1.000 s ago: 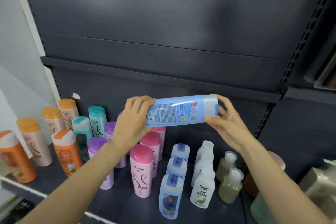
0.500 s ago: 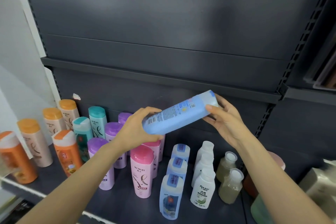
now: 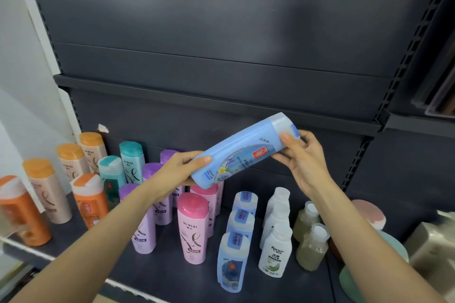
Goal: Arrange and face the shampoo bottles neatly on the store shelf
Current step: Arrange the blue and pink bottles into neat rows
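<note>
Dark grey metal shelving is filling the view, with a bare upper shelf (image 3: 216, 103) running across the middle and a lower shelf (image 3: 167, 275) carrying the stock. Above that lower shelf, a light blue bottle (image 3: 243, 152) is being held in the air, tilted, its cap end raised toward the right and its base dipping left, printed label facing the camera. The left hand (image 3: 177, 172) is gripping the base end, fingers (image 3: 204, 158) curled over the top edge and thumb underneath, while the right hand (image 3: 305, 157) is pinching the cap end with its thumb on the front and the other fingers wrapped behind. Standing upright below, counted from the left, are five orange-capped bottles (image 3: 46, 189), two teal bottles (image 3: 131, 162), what looks like four purple bottles (image 3: 145, 233) though the left forearm is covering part of that group, and three pink bottles (image 3: 193, 229), the rear ones partly hidden. Next are sitting three small blue bottles (image 3: 231, 263) in a file running front to back, three white bottles (image 3: 275, 251) lined up the same way, and two clear bottles (image 3: 311, 246) of yellowish liquid. Pale packages (image 3: 433, 243) are crowding the far right edge.
</note>
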{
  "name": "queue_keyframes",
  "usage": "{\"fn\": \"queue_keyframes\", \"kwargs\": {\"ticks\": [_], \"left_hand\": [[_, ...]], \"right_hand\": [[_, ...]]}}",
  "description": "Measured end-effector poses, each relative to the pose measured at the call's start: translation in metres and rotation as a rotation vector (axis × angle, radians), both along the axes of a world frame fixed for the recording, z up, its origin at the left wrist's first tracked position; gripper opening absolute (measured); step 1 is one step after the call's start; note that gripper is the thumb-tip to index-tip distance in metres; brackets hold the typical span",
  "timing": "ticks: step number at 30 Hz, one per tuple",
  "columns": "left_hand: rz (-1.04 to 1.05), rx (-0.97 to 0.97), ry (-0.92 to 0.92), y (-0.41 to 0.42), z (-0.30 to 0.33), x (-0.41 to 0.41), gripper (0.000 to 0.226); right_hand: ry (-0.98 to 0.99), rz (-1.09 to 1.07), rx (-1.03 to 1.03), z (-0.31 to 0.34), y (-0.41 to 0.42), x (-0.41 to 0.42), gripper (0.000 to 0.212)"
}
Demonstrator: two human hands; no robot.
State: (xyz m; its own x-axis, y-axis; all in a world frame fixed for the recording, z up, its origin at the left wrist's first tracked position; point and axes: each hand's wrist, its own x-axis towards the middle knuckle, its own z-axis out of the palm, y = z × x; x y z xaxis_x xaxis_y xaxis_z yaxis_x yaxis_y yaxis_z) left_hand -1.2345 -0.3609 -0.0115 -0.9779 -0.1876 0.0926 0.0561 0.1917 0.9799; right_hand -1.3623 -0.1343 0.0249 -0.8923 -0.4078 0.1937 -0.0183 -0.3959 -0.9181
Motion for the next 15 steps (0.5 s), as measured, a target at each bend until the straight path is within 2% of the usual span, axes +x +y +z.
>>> {"fn": "queue_keyframes", "kwargs": {"ticks": [4,7,11,15], "left_hand": [[-0.025,-0.229,0.065,0.004,0.002,-0.006,0.031],[-0.015,-0.361,0.120,0.010,0.007,-0.012,0.048],[-0.012,-0.327,0.136,0.009,0.008,-0.017,0.051],[-0.052,-0.237,0.118,0.008,0.004,-0.022,0.036]], "right_hand": [[0.086,-0.077,0.058,0.007,-0.005,0.003,0.024],[0.100,-0.120,0.091,0.006,-0.010,0.008,0.026],[0.218,-0.084,0.202,0.012,-0.003,0.007,0.033],[0.289,0.036,0.305,0.024,0.002,0.003,0.043]]}}
